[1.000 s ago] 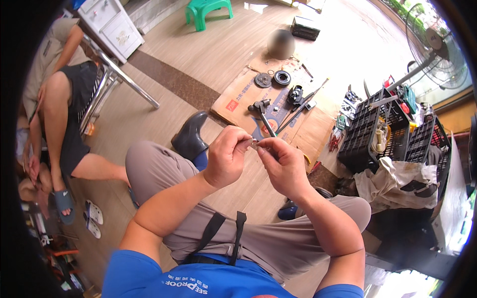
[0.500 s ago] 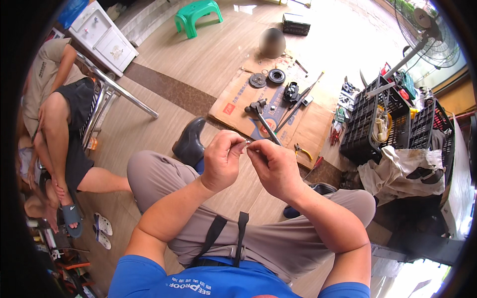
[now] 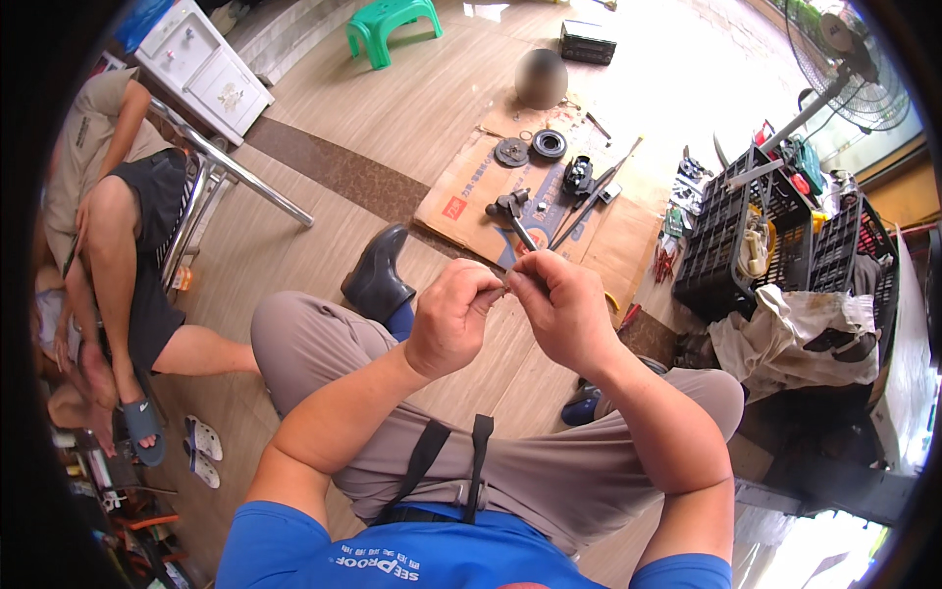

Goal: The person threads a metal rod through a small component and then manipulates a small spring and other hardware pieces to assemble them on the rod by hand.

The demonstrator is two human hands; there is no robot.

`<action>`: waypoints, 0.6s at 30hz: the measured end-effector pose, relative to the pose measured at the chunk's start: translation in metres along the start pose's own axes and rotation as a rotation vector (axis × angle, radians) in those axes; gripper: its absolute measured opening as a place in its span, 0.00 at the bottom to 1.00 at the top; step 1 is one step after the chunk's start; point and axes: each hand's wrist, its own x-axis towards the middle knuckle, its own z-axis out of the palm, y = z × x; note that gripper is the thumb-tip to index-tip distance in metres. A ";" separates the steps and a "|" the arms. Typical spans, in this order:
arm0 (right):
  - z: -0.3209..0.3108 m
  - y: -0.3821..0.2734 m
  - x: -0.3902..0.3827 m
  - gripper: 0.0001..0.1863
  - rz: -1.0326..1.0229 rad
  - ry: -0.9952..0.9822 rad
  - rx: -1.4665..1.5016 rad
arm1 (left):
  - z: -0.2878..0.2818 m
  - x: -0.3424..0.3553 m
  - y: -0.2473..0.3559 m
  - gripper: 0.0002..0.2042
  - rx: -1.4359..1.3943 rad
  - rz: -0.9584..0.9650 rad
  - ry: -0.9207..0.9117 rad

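Note:
My left hand point(image 3: 451, 319) and my right hand point(image 3: 563, 308) meet above the gap between my knees, thumbs and fingertips pinched together. Between the fingertips is something tiny that I cannot make out. Just beyond them a flattened cardboard sheet point(image 3: 451, 187) lies on the floor. On it rest a hammer point(image 3: 510, 206) with its handle toward my right hand, a black ring-shaped part point(image 3: 549, 144), a grey disc point(image 3: 511, 151), a black mechanical part point(image 3: 579, 175) and a long thin tool point(image 3: 616, 169). My right hand hides the end of the hammer's handle.
Black plastic crates point(image 3: 726, 226) with tools and a cloth point(image 3: 785, 334) stand to the right, near a fan point(image 3: 834, 59). A person point(image 3: 118, 206) sits at the left beside a metal-framed chair point(image 3: 245, 182). Farther off are a green stool point(image 3: 392, 25) and a black box point(image 3: 588, 42).
Both hands have shifted slightly right, still pinched together. My right hand has also moved up and now covers more of the hammer's handle and the yellow-handled pliers.

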 end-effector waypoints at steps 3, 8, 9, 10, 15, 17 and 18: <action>0.001 0.009 0.005 0.07 0.109 0.005 0.065 | 0.000 -0.002 -0.001 0.03 -0.041 -0.023 -0.009; 0.006 0.030 0.007 0.08 0.133 -0.033 0.076 | -0.003 0.000 -0.001 0.02 -0.366 -0.434 0.015; 0.007 0.030 0.005 0.07 0.101 -0.032 0.058 | -0.004 0.000 -0.005 0.03 -0.462 -0.515 0.032; 0.009 0.029 0.003 0.07 0.069 -0.031 0.040 | -0.005 0.000 -0.009 0.03 -0.559 -0.596 0.050; 0.008 0.009 -0.002 0.05 -0.049 -0.125 -0.054 | -0.006 0.001 -0.013 0.03 -0.623 -0.637 0.095; 0.010 0.008 -0.004 0.05 -0.067 -0.117 -0.071 | -0.005 0.000 -0.013 0.03 -0.616 -0.633 0.089; 0.011 0.007 -0.004 0.05 -0.068 -0.105 -0.075 | -0.005 0.000 -0.012 0.03 -0.612 -0.637 0.081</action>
